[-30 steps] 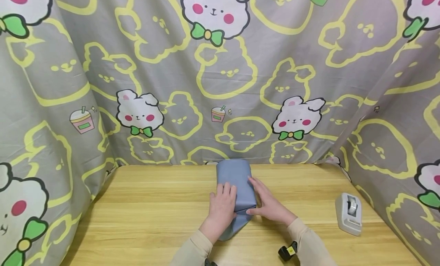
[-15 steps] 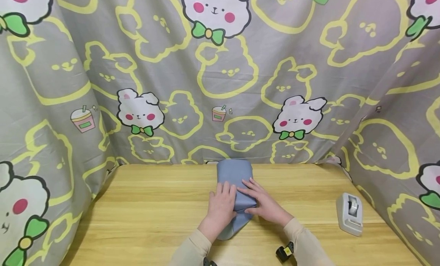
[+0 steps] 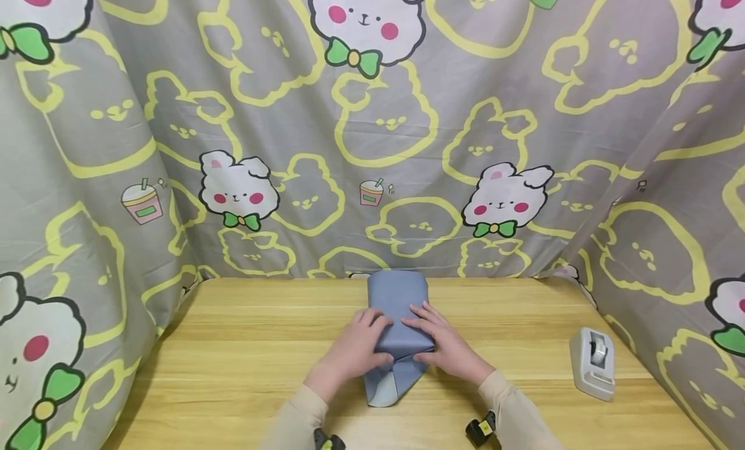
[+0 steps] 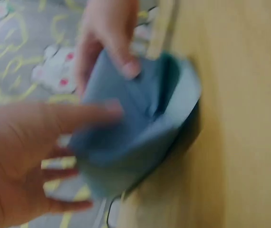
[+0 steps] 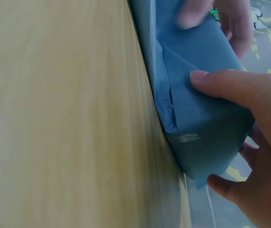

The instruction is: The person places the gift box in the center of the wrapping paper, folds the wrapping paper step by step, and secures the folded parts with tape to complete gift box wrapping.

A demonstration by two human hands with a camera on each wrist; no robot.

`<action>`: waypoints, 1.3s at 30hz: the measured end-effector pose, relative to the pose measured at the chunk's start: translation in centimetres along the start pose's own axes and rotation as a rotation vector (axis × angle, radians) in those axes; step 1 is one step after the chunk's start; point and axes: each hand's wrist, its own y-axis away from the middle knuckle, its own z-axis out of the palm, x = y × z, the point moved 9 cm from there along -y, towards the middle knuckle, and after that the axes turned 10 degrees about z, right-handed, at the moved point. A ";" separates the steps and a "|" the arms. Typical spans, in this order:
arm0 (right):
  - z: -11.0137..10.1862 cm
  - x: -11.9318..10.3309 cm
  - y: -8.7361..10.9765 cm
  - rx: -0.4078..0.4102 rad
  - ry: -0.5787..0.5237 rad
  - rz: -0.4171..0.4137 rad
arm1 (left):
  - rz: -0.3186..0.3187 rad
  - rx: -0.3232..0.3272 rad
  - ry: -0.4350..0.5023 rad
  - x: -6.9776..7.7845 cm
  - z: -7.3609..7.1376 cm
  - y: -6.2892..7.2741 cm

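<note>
A box-shaped package wrapped in blue-grey paper [image 3: 398,291] lies on the table, its near end folded into a loose flap [image 3: 385,388] with a paler inner side. My left hand [image 3: 352,346] is at the package's left side, fingers spread toward its top and thumb near the end fold; it is blurred in the left wrist view. My right hand [image 3: 451,346] holds the near right corner, fingers over the top and thumb [image 5: 216,83] pressing the folded end. In the right wrist view a strip of clear tape [image 5: 190,137] sticks to the paper's end.
A grey-white tape dispenser [image 3: 593,363] with a roll stands at the right of the wooden table [image 3: 262,346]. A patterned curtain [image 3: 314,127] hangs behind the table and along both sides, with the package's far end close to it.
My left hand has shifted from the package's top toward its left side, uncovering the pale inside of the flap. My right hand's fingers have moved from the right edge onto the top.
</note>
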 end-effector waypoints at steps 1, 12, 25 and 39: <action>0.0 -0.1 0.0 0.002 0.001 -0.003 | 0.012 0.002 0.111 -0.5 -0.4 0.3; 0.0 -0.4 0.0 -0.012 -0.028 0.012 | 0.099 0.000 0.625 -4.1 -0.7 2.3; 0.0 -0.2 0.1 -0.019 -0.058 0.034 | 0.035 -0.024 0.687 -4.0 0.5 2.3; -0.1 -0.1 0.1 -0.013 -0.046 0.031 | -0.113 -0.163 0.209 -1.7 1.0 2.1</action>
